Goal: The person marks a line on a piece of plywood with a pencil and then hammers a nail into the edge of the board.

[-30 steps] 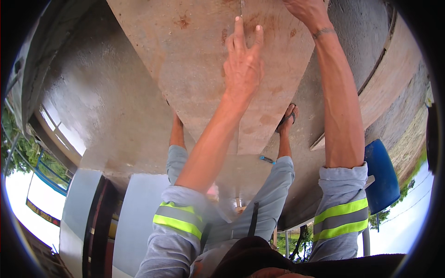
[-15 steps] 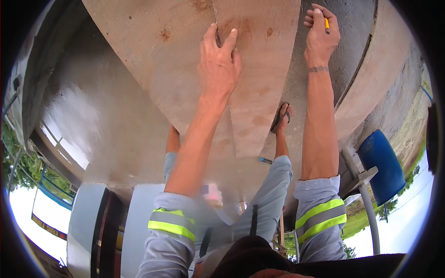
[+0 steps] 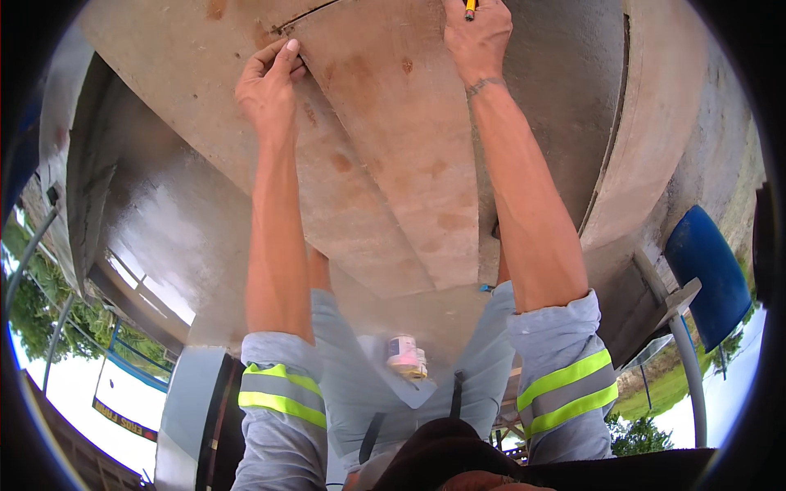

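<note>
The wooden panel (image 3: 409, 139) looks matt and dry, its face blotched with dull brown stains. Right of the panel, the floor (image 3: 548, 106) is grey, coarse and concrete-like; left of it, the floor looks smoother, with a glossy pale sheen. Farther right of the panel, a blue object (image 3: 708, 278) appears to be smooth plastic. Below the panel, the sleeves (image 3: 282, 442) and trousers (image 3: 344, 344) are soft, matt cloth.
</note>
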Tool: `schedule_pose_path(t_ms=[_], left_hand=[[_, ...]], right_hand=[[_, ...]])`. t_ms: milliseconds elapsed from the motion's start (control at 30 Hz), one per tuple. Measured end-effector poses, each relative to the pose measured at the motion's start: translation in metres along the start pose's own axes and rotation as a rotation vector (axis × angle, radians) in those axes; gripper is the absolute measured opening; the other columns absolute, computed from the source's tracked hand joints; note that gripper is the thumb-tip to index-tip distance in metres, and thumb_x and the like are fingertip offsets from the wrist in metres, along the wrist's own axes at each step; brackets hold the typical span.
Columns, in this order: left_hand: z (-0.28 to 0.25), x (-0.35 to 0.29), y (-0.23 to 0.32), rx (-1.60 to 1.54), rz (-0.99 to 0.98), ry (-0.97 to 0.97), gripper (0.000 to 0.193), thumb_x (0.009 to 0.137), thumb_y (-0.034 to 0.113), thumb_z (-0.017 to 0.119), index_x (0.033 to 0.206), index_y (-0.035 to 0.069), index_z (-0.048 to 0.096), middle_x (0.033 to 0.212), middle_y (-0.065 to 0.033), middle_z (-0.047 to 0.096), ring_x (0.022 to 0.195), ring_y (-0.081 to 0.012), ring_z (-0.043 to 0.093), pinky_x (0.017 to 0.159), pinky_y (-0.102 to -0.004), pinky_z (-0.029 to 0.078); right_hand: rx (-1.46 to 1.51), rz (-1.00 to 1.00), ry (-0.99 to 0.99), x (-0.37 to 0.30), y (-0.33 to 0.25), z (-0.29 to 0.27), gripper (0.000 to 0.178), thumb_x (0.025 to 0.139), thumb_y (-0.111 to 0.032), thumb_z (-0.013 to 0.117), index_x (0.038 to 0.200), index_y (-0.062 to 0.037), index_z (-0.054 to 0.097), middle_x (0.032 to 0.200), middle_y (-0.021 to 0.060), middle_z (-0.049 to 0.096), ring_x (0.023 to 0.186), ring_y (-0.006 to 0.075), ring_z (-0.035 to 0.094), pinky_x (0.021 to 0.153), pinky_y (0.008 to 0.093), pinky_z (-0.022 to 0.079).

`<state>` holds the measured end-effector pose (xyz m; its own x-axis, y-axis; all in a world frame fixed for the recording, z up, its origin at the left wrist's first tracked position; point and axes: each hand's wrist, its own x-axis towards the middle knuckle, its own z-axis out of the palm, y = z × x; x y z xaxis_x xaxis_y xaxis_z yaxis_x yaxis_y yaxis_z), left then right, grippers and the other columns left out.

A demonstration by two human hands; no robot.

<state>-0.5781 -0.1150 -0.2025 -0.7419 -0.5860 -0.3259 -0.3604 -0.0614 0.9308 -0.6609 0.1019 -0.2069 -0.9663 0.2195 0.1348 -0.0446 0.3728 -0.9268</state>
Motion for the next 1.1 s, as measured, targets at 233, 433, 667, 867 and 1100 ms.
schedule_pose_path(t_ms=[233,433,667,867,1100], left_hand=[[0.006,-0.001,0.001,-0.048,-0.009,-0.023,0.028,0.087,0.015,0.079,0.105,-0.004,0.070,0.094,-0.0083,0.070,0.081,-0.0151,0.066,0.075,-0.0287,0.057],[0.008,0.000,0.006,0.012,-0.014,0.024,0.024,0.087,0.013,0.078,0.100,-0.005,0.071,0.088,-0.0090,0.071,0.078,-0.0142,0.067,0.071,-0.0274,0.058],[0.015,-0.003,0.003,0.154,0.118,0.109,0.020,0.087,0.012,0.077,0.095,-0.005,0.070,0.081,-0.0084,0.070,0.072,-0.0136,0.068,0.067,-0.0269,0.058],[0.018,-0.008,0.026,0.227,0.007,0.113,0.019,0.088,0.013,0.076,0.098,-0.002,0.070,0.084,-0.0083,0.070,0.075,-0.0147,0.067,0.069,-0.0277,0.057],[0.017,-0.002,0.026,0.202,-0.018,0.104,0.013,0.089,0.013,0.073,0.092,0.000,0.071,0.079,-0.0045,0.068,0.069,-0.0133,0.061,0.066,-0.0310,0.052]], right_hand=[[-0.046,0.093,-0.032,0.004,0.002,-0.004,0.009,0.091,-0.010,0.066,0.092,-0.0011,0.067,0.078,0.0025,0.063,0.074,0.0119,0.056,0.069,0.0293,0.047],[-0.064,0.103,-0.038,0.004,0.000,-0.001,0.010,0.091,-0.010,0.066,0.092,-0.0004,0.067,0.079,0.0017,0.063,0.075,0.0111,0.055,0.071,0.0285,0.047],[-0.101,0.127,-0.056,0.002,-0.008,0.001,0.009,0.092,-0.009,0.064,0.092,-0.0004,0.067,0.080,0.0020,0.063,0.076,0.0112,0.056,0.071,0.0284,0.047],[-0.085,0.164,-0.097,0.003,-0.012,-0.002,0.010,0.092,-0.009,0.064,0.093,0.0004,0.067,0.080,0.0006,0.062,0.076,0.0101,0.055,0.070,0.0273,0.047],[-0.046,0.165,-0.136,0.009,-0.011,-0.005,0.010,0.093,-0.009,0.064,0.092,0.0006,0.066,0.079,0.0003,0.061,0.073,0.0091,0.054,0.067,0.0263,0.046]])
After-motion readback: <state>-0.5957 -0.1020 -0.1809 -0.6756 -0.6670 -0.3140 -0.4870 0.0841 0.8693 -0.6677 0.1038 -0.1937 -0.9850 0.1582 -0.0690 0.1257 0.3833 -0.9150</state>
